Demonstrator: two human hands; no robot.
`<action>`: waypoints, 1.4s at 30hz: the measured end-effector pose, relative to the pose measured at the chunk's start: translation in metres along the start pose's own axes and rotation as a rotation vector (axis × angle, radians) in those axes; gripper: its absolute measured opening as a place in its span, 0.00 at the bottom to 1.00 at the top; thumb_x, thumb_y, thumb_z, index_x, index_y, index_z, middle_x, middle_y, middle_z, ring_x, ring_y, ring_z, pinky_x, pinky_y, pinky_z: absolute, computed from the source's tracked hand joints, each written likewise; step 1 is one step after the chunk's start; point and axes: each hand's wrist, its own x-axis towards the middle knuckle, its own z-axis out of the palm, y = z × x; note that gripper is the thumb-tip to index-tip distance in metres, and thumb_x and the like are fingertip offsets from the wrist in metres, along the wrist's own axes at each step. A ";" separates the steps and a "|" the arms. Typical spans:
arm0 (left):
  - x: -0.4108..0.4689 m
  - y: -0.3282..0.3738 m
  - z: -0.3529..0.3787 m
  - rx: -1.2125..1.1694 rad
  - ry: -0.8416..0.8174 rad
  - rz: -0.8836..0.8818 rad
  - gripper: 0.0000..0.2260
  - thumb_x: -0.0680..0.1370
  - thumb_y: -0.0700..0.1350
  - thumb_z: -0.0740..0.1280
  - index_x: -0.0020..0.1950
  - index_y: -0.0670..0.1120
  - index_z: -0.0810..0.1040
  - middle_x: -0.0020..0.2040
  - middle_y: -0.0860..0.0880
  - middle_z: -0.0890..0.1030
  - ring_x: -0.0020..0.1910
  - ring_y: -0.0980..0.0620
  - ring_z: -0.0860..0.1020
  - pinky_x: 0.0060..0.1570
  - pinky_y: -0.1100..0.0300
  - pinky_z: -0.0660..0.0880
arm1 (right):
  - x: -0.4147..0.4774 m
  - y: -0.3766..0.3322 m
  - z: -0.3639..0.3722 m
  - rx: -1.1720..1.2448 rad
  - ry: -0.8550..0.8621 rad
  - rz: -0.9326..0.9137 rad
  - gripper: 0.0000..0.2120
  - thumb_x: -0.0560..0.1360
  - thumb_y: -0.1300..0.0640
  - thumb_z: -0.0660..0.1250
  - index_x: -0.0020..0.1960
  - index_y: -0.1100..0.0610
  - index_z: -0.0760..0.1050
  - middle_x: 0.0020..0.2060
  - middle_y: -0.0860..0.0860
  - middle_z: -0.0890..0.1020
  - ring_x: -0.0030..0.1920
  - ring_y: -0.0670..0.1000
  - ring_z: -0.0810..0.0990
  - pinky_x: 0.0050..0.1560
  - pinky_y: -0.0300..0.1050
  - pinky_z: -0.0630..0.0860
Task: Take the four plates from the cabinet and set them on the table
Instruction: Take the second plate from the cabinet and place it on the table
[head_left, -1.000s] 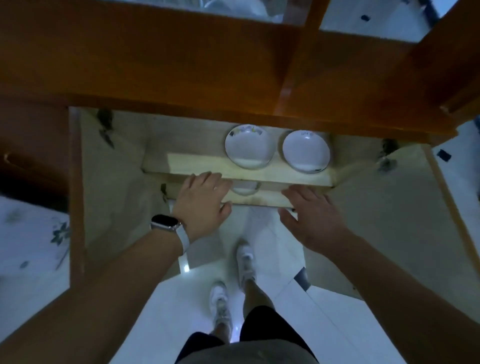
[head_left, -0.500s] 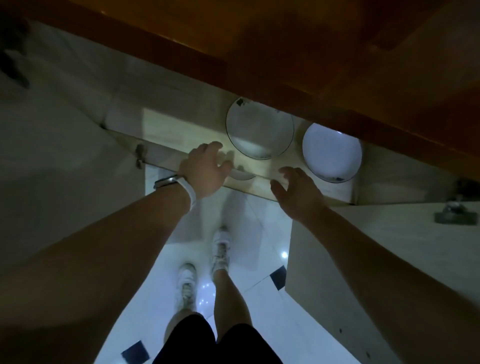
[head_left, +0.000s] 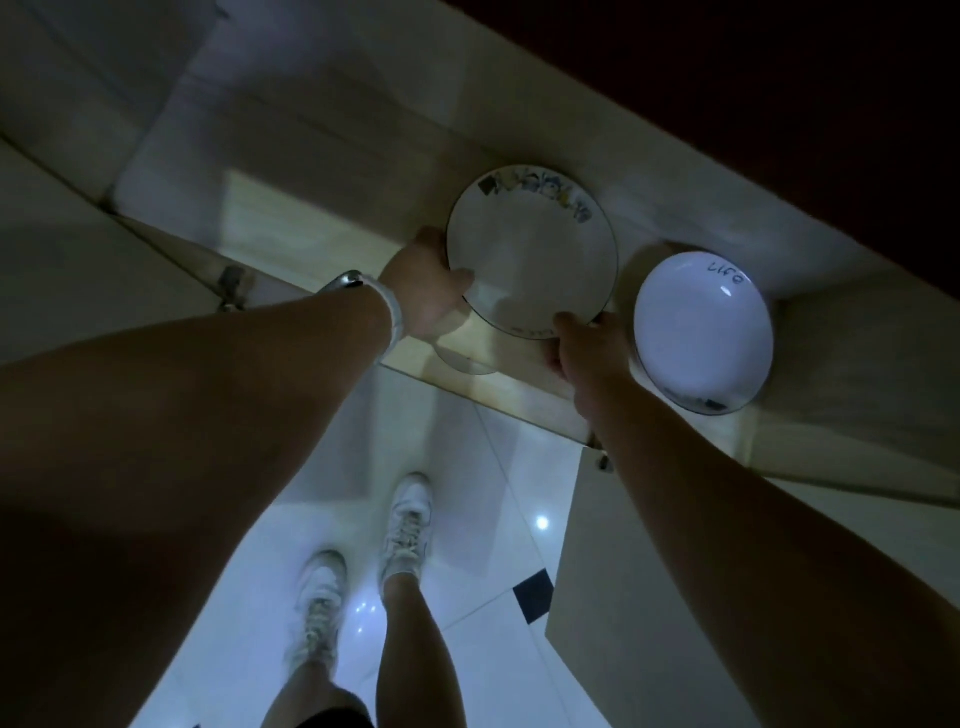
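Nearest to me, my white sneakers (head_left: 408, 525) stand on the glossy white floor (head_left: 467, 467), which has one small black tile set into it. To the right, the pale cabinet door (head_left: 613, 597) hangs open. Both my forearms reach up into the cabinet, with a watch (head_left: 349, 280) on the left wrist.

My left grip (head_left: 423, 296) holds the patterned plate (head_left: 530, 260) by its left rim, with the thumb lying on the face. My right grip (head_left: 589, 345) is curled round the same plate's near right rim, so the plate sits between the two, over the shelf (head_left: 322, 228). I cannot tell whether it is clear of the shelf. It has a dark edge line and painted figures along its far rim. The small writing on its near rim is too blurred to read.

Below the shelf's front edge, between my wrists, part of a third plate (head_left: 465, 364) shows. Just right of my right grip lies the white plate (head_left: 701, 338), untouched, with "Life" handwritten near its far rim.
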 end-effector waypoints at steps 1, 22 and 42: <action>0.005 0.001 0.003 0.022 -0.005 0.025 0.21 0.73 0.46 0.67 0.64 0.42 0.70 0.55 0.41 0.81 0.50 0.40 0.81 0.50 0.45 0.80 | 0.004 0.000 0.002 0.069 -0.018 0.003 0.18 0.70 0.60 0.65 0.60 0.59 0.72 0.46 0.54 0.81 0.41 0.53 0.81 0.39 0.47 0.81; -0.088 -0.019 -0.011 -0.150 -0.130 0.042 0.22 0.73 0.42 0.69 0.65 0.49 0.67 0.59 0.47 0.77 0.57 0.44 0.77 0.50 0.50 0.77 | -0.074 0.033 -0.040 0.259 -0.162 -0.069 0.21 0.70 0.69 0.58 0.57 0.49 0.71 0.57 0.57 0.76 0.55 0.60 0.78 0.44 0.55 0.82; -0.362 0.030 -0.044 -0.452 -0.163 0.343 0.26 0.74 0.26 0.60 0.63 0.53 0.75 0.54 0.55 0.84 0.54 0.53 0.81 0.53 0.55 0.79 | -0.359 0.016 -0.145 0.094 0.100 -0.292 0.18 0.71 0.71 0.60 0.54 0.52 0.73 0.45 0.49 0.80 0.41 0.41 0.78 0.35 0.33 0.75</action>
